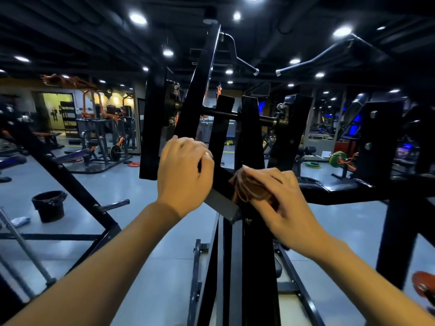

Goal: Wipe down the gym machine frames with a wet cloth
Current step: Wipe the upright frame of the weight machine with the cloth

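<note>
head cam | faces forward, slightly down | close on machine frame (249,142)

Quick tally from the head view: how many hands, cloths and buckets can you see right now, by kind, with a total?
Hands: 2, left hand gripping the black frame, right hand pressing the cloth on it
Cloths: 1, brown cloth
Buckets: 1, black bucket on the floor at left
Total: 4
</note>
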Available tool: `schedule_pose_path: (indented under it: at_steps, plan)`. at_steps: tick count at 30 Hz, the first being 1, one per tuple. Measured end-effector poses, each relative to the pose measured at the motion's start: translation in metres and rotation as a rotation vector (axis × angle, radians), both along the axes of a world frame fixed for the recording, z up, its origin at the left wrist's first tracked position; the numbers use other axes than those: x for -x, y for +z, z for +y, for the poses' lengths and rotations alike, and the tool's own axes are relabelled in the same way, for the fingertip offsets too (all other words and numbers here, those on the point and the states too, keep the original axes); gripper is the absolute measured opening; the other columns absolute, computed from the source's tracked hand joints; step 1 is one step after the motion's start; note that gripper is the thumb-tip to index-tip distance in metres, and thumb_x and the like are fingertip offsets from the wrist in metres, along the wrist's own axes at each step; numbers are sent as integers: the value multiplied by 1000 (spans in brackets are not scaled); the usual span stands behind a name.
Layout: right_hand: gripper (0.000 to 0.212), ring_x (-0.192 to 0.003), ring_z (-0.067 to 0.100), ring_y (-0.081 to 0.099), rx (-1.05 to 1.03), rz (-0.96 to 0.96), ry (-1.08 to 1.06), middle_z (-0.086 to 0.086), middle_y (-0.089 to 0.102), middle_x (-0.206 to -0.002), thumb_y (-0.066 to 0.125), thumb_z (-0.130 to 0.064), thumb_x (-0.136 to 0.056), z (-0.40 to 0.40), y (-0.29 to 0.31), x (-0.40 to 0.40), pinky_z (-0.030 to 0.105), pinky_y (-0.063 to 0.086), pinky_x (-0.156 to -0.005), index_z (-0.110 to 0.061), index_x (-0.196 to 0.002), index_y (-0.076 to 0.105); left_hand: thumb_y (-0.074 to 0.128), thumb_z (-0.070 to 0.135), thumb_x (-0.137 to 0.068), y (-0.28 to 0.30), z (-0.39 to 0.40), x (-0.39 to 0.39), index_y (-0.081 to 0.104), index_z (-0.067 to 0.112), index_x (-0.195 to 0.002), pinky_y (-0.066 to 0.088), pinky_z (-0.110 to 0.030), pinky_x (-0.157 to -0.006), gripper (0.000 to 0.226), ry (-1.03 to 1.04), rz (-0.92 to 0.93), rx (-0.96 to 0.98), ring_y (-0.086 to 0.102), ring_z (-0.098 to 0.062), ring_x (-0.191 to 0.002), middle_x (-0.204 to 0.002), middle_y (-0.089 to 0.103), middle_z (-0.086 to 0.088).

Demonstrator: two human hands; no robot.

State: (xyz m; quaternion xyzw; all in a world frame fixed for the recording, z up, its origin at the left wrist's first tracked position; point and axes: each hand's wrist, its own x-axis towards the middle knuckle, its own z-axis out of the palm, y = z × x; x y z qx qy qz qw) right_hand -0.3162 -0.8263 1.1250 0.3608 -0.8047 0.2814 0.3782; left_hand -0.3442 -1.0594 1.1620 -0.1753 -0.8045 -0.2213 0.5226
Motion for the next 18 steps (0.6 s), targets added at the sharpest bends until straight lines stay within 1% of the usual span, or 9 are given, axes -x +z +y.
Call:
schedule_pose_path:
  at_steps: [2,4,5,7,10,12,14,16,18]
  plan:
    - [45,-124,5,46,2,-3,23,-21,59,-137,64,-20,-102,6,9,12,30,34,-104,-31,-145,58,38,28,-100,-1,13,5,67,15,-77,37,-40,-114,40,-8,39,104,56,-17,-90,-84,66,5]
    - [42,-126,1,49,-25,32,9,-20,61,-136,64,-21,-100,6,34,44,38,35,-107,-30,-141,62,38,28,-102,-3,24,9,49,22,-63,45,-41,-94,41,4,94,162,44,-18,-68,-64,49,8]
    - [42,-126,3,53,-32,45,8,-18,63,-136,64,-22,-99,6,49,63,44,37,-108,-29,-140,63,37,27,-102,-3,27,12,41,24,-60,45,-39,-87,42,20,122,166,37,-17,-63,-59,40,10]
    - [42,-124,10,61,-19,53,11,-9,68,-133,67,-18,-95,8,76,100,49,45,-107,-22,-137,67,35,26,-101,-4,29,15,37,23,-57,41,-36,-81,44,48,154,155,32,-18,-59,-56,34,10]
    - [41,-121,11,64,102,-5,-16,1,70,-131,70,-10,-92,0,93,121,43,49,-108,-14,-133,70,30,25,-101,-7,29,17,49,16,-54,42,-35,-82,51,87,160,158,37,-20,-59,-54,40,7]
    - [41,-124,12,62,135,-4,-40,-6,69,-133,68,-11,-91,-4,79,106,40,46,-111,-20,-132,71,28,26,-102,-9,29,18,57,14,-56,44,-37,-86,55,100,152,171,43,-21,-60,-55,47,4]
    - [44,-127,16,56,94,-1,-61,-19,64,-136,61,-18,-92,-1,53,84,30,34,-113,-29,-134,69,27,25,-102,-10,26,21,60,13,-58,43,-37,-88,56,110,159,208,46,-22,-61,-57,51,3]
    - [46,-124,18,51,50,7,-75,-27,60,-138,58,-19,-95,4,42,73,14,27,-105,-35,-137,65,28,24,-101,-12,24,24,59,15,-59,42,-38,-88,53,104,185,245,46,-22,-62,-57,52,3]
    - [46,-123,20,52,46,15,-113,-28,60,-137,59,-18,-95,4,55,87,11,26,-102,-37,-137,65,29,23,-100,-13,23,25,59,15,-59,42,-39,-86,51,86,205,239,47,-22,-62,-58,52,4]
